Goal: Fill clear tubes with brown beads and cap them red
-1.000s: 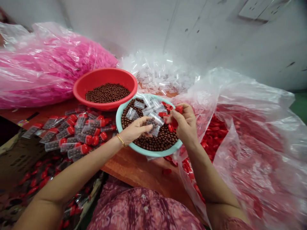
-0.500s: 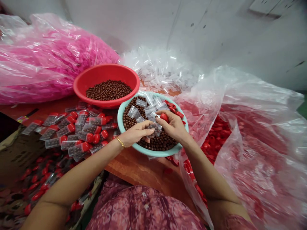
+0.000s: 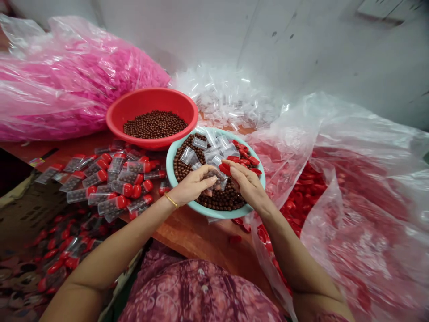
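Over the light-blue basin (image 3: pixel 170 167), my left hand (image 3: pixel 196 183) is closed round a clear plastic tube (image 3: pixel 219 178) with brown balls in it. My right hand (image 3: pixel 246 183) pinches a red cap (image 3: pixel 225 168) at the tube's upper end; whether the cap sits on the tube or just beside it I cannot tell. Inside the basin lie loose brown balls (image 3: pixel 221 201), several empty clear tubes (image 3: pixel 217 150) and several red caps (image 3: pixel 246 154). My fingers hide part of the tube.
A red basin (image 3: pixel 115 120) of brown balls stands behind, left. Filled, capped tubes (image 3: pixel 114 179) are heaped on the left, with more in a carton (image 3: pixel 20 214) below. Around are a bag of pink pieces (image 3: pixel 83 80), clear tubes (image 3: pixel 234 96) and a bag of red caps (image 3: pixel 304 192).
My right hand has turned, its fingers now straighter and laid over the red cap near the tube's end. My left hand still holds the tube. The view has shifted slightly.
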`<state>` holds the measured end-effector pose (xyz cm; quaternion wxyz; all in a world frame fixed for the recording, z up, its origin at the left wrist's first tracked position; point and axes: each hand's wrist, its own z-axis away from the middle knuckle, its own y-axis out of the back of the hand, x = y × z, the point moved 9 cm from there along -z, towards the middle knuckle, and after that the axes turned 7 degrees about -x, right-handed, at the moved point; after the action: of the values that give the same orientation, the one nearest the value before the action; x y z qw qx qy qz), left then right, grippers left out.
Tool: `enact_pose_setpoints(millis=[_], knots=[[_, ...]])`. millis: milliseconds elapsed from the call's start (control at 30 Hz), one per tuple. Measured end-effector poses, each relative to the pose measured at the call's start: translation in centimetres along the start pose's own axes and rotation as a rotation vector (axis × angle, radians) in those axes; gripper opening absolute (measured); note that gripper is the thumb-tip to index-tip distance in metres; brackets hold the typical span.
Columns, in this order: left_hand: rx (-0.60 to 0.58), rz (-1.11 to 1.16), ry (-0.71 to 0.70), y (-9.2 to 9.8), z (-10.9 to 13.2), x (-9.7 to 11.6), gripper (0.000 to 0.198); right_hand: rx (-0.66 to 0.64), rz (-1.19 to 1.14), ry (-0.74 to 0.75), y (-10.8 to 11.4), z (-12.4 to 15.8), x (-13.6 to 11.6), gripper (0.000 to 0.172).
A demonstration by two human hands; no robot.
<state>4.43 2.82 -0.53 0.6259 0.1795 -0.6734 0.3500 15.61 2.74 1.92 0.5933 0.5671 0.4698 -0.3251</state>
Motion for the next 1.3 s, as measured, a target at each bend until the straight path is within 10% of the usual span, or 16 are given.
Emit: enact_pose_setpoints(millis=[267,667,1300], knots=[[0.041,-0.06,-0.008,0.2,0.2,0.2,0.025,-0.187,-0.186,-0.128,-1.9,0.3,0.4,0.034],[0.213,-0.363,-0.026,1.0,0.5,1.1,0.022,-0.005,0.452,0.356,-2.0,1.4,-3.1,0.042],[0.271,-0.816,0.045,0.4,0.8,1.5,0.01,-0.011,0.493,0.341,-2.7,2.2,-3.2,0.042]])
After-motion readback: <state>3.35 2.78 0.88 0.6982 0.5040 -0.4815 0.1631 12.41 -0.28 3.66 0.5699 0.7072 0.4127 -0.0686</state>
